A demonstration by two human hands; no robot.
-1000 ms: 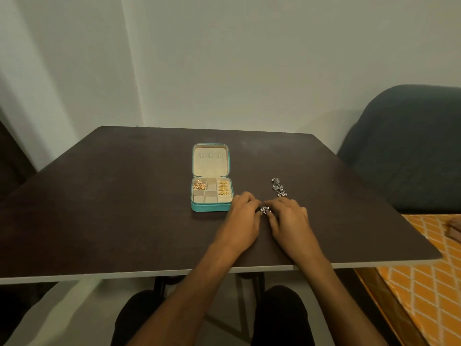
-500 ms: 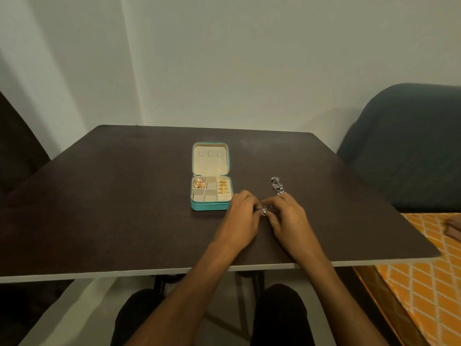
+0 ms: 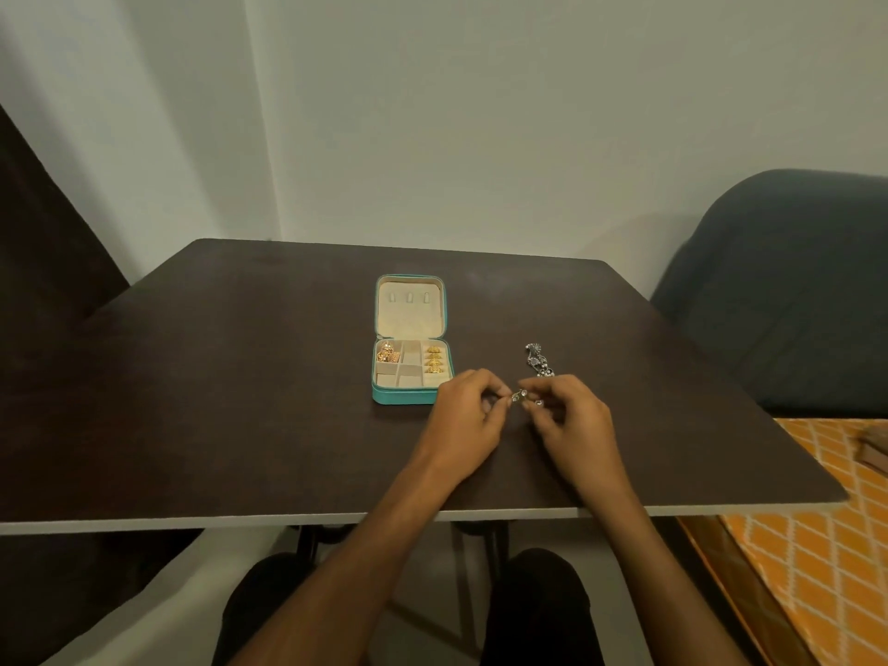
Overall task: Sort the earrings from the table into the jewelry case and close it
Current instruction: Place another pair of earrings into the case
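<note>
While a teal jewelry case (image 3: 409, 372) lies open near the middle of a dark table (image 3: 216, 401), a seated person's two hands meet just to its right, above the tabletop. Both the left hand (image 3: 468, 415) and the right hand (image 3: 572, 418) have their fingers curled inward, and the fingertips of each pinch a small silver earring (image 3: 519, 396) held between them; each grip is closed on that piece, though its fine shape is too small to make out. A further bit of silver (image 3: 538, 402) shows at the right hand's fingertips; whether it is joined to the first piece cannot be told.

Behind the right hand, more silver earrings (image 3: 537, 360) lie on the table in a short line, well apart from the case. Inside the case, gold earrings (image 3: 388, 353) fill the far left compartment and a row of gold studs (image 3: 434, 360) fills the right-hand strip; the middle and near compartments show only cream lining. Its lid (image 3: 408, 307) lies back, facing up.

A dark blue armchair (image 3: 788, 290) stands at the right, with an orange patterned cloth (image 3: 817, 545) below it.
</note>
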